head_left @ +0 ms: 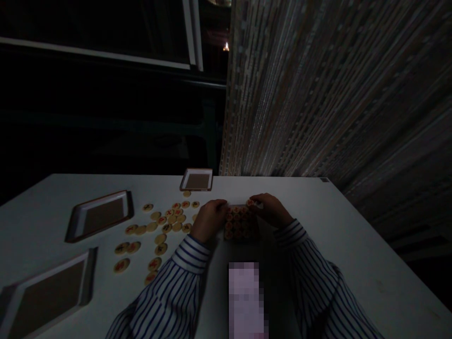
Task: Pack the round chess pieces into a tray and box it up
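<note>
In front of me on the white table is a small box [259,230] packed with rows of round Chinese chess pieces [242,222]. My left hand [209,217] grips the box at its left edge, fingers bent over the upper left corner. Over the upper right corner, my right hand [270,209] pinches one Chinese chess piece [250,202] with a red character. Left of the box many loose pieces [172,219] lie scattered, some showing red or black characters and some plain. Dim light blurs details inside the box.
Shallow rimmed trays stand around the loose pieces: one at the far edge [197,181], one at left [102,216] and one at near left [49,296]. A pixelated bright rectangle [245,299] lies nearest me. A string curtain [282,94] hangs beyond the table [335,254].
</note>
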`<state>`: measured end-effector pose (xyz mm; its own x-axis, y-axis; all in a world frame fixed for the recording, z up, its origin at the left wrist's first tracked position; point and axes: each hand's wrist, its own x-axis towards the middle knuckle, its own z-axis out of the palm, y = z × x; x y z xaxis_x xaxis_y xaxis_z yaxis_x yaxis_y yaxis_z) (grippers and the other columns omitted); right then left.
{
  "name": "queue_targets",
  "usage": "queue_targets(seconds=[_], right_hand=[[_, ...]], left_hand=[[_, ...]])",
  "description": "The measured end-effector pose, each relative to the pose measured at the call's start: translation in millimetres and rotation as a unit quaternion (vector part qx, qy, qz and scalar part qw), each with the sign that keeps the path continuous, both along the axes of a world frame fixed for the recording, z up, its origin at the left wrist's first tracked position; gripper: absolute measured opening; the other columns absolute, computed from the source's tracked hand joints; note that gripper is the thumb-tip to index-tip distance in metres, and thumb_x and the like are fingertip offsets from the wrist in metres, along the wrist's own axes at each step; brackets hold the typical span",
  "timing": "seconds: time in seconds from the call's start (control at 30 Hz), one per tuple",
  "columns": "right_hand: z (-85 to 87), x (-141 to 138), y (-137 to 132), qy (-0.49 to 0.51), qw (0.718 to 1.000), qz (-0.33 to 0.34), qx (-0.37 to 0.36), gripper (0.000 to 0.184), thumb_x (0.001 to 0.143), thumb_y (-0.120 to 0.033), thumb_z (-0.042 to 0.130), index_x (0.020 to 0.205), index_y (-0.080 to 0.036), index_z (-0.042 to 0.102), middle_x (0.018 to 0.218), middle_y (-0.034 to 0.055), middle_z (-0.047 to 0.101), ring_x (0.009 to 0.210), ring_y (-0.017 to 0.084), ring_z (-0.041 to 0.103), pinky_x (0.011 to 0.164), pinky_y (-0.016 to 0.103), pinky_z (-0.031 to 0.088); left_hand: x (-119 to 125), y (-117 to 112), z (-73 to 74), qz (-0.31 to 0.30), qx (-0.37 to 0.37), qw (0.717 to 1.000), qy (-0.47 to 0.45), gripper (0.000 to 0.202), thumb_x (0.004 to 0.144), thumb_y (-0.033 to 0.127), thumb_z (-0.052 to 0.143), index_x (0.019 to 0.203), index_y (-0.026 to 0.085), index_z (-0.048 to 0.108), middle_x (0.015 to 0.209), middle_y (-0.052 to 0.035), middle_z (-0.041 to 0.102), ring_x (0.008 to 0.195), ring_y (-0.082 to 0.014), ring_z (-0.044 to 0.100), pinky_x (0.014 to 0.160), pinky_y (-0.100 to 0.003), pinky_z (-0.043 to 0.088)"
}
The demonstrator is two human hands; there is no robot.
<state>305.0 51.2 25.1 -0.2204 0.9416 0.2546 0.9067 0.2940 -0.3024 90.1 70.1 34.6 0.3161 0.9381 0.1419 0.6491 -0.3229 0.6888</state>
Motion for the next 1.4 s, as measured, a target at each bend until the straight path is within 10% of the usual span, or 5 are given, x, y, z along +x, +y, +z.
queue_targets(seconds=[1.4], right_hand=[[-12.9,9.2,3.8,-0.056,0.996,-0.009,-0.073,0.025,0.081,-0.033,0.051,0.099,-0.018,0.062,0.092,0.0071,0.062,0.082,0.017,0.055,0.072,0.027,0.039]], left_hand=[[0.1,-1.7,-0.7,-0.026,-0.017,0.999,0.025,0.032,0.077,0.031,0.044,0.095,0.016,0.066,0.096,-0.0092,0.067,0.090,-0.0207,0.059,0.080,-0.030,0.044]])
